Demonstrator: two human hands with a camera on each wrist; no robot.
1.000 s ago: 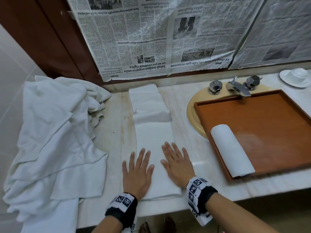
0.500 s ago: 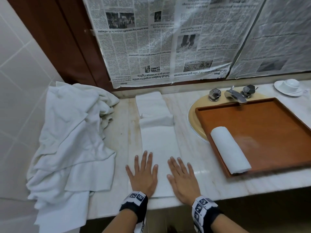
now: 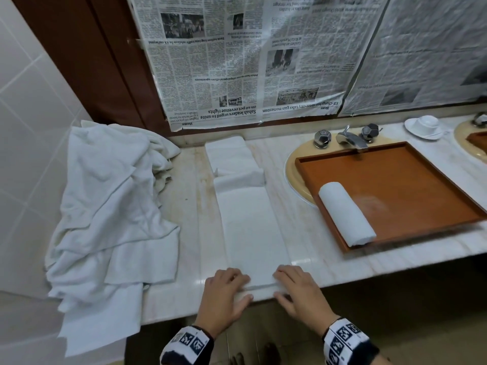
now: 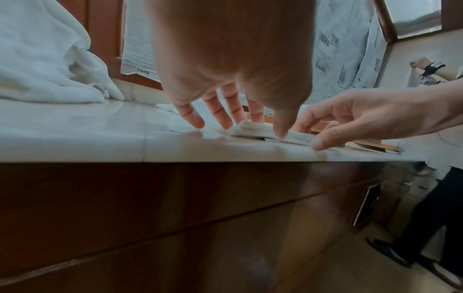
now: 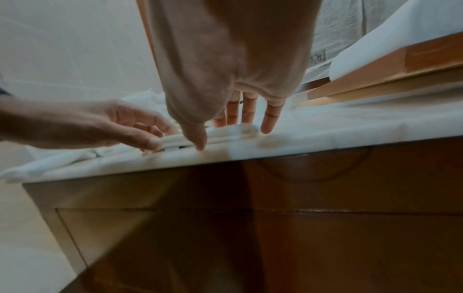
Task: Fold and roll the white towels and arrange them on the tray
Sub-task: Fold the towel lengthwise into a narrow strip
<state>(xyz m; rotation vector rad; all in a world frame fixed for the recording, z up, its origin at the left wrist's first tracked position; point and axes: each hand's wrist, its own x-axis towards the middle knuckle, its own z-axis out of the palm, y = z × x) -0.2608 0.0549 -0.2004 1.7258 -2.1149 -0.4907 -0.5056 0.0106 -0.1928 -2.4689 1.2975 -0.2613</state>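
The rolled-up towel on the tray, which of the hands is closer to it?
Right. The right hand pinches the near end of the flat folded towel on the side toward the tray, where the rolled towel lies. The left hand holds the same end, farther away.

The head view is taken from above the front edge of the desk, looking forward and down across it toward the newspaper-covered wall; the tray is seen at the right and the towel pile at the left. The left wrist view is set low, at about desk height in front of its edge, facing along the left hand toward the wall. The right wrist view is placed likewise under the right hand, very near it. The folded towel at the near edge is shared by all three views, and each wrist view also takes in the other hand.
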